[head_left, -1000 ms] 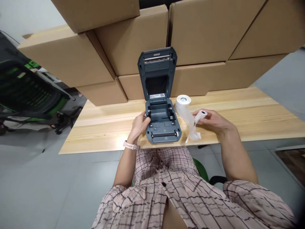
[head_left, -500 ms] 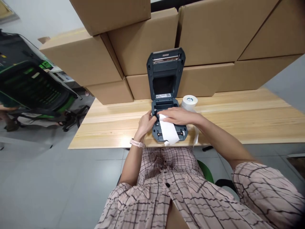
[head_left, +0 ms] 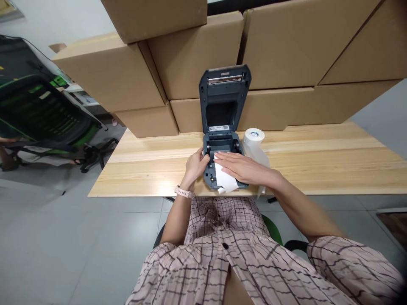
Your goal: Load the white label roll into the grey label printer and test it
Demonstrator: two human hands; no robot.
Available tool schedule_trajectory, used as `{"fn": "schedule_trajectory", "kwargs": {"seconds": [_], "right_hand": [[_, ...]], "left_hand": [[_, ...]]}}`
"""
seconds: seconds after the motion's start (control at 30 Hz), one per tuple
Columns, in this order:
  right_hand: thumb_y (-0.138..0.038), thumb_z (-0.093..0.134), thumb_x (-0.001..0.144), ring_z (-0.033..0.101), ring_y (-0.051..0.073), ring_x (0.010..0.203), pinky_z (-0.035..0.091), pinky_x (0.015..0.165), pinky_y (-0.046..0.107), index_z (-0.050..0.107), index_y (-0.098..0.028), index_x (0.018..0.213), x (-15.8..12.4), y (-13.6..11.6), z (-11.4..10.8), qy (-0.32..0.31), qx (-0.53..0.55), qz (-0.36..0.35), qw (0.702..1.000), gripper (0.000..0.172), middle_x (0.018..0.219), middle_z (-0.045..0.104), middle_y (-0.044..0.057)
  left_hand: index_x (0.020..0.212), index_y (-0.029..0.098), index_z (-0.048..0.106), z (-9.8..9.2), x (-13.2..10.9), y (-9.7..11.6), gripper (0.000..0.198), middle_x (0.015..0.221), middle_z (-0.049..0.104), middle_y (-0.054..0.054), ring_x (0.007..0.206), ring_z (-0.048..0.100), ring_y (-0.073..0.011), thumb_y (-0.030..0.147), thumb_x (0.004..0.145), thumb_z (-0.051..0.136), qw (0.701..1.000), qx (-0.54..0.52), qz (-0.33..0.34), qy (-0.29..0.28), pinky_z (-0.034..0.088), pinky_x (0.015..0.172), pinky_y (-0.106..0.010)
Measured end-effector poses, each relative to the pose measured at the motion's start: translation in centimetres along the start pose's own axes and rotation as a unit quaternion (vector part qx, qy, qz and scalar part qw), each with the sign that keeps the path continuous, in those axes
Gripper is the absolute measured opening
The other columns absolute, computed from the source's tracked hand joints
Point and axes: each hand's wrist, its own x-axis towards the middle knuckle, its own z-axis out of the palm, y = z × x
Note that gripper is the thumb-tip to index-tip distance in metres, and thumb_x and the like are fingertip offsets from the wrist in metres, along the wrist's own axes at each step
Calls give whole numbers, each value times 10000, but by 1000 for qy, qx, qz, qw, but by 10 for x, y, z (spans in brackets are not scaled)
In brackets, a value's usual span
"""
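White paper strip (head_left: 224,181) draped over open grey printer (head_left: 222,123).

Light wood desk (head_left: 333,161), long side facing front. Grey label printer (head_left: 224,114) sits at the middle of the front edge, base nearly flush with it, lid up and leaning toward the back; white label roll (head_left: 253,136) stands on end just beside the printer's right side, with a loose tail of paper (head_left: 263,160) running from it across the wood to the front edge. Cardboard boxes (head_left: 286,106) are stacked along the whole back edge, lowest ones directly on the top, left-hand stack overhanging the back left corner.
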Motion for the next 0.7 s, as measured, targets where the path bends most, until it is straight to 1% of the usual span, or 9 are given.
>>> {"fn": "schedule_trajectory", "kwargs": {"seconds": [0.13,0.27,0.33,0.4,0.47,0.53,0.6,0.63,0.7], "right_hand": [[-422,386,1126,435,308,1585,364,1317,584,553,-201,1583,-1,-6,-1,13,-7,16,1000,534,1688,469,105],[-362,392,1130,497,302,1543,433,1277,564,579,-215,1561,-9,-23,1,30,-15,38,999,492,1650,528,110],[-411,421,1126,499,303,1541,434,1273,560,555,-249,1582,-17,-29,3,36,-8,40,999,502,1660,517,100],[-578,548,1059,431,331,1584,396,1292,572,481,-270,1634,-24,-31,3,30,0,27,999,656,1719,426,106],[-752,701,883,314,373,1636,340,1317,580,391,-256,1682,-30,-28,2,4,5,-1,1000,990,1777,288,135],[-814,779,739,230,397,1661,297,1332,579,318,-243,1710,-34,-22,1,-22,9,-34,999,1217,1801,183,157],[-792,808,717,200,392,1669,282,1338,576,272,-246,1723,-35,-20,2,-30,5,-54,998,1264,1807,146,165],[-759,814,745,201,380,1670,285,1339,571,266,-250,1724,-35,-21,2,-24,-1,-54,998,1232,1806,149,165],[-648,795,857,232,346,1667,304,1337,563,303,-253,1713,-34,-26,6,3,-18,-40,999,1063,1795,210,160]], "left_hand": [[1215,188,727,1,1,-2,418,734,601,-17,687,502,-197,313,897,485,1000,-10,3,3,358,654,-300],[1212,194,732,2,1,-4,408,740,629,-18,690,526,-197,314,901,495,1000,-15,5,3,382,669,-295],[1217,195,733,2,1,-4,408,742,649,-21,682,537,-198,320,909,496,1000,-17,8,3,393,677,-297],[1220,193,733,2,1,-4,407,751,666,-25,676,543,-196,324,914,497,1000,-21,11,1,400,682,-298],[1227,191,732,2,1,-5,411,752,671,-24,672,544,-192,325,915,499,1000,-26,13,0,402,683,-296],[1243,189,728,2,1,-5,425,745,664,-18,665,536,-187,325,912,499,999,-32,13,-1,399,678,-293],[1259,184,723,2,0,-5,441,731,647,-12,655,520,-184,331,910,497,999,-37,12,-2,390,664,-292],[1261,182,722,2,0,-5,444,726,639,-9,651,513,-182,333,909,497,999,-40,12,-2,385,659,-291],[1247,181,726,2,0,-4,436,722,625,-6,648,502,-178,329,905,498,999,-42,11,1,376,652,-291]]}}
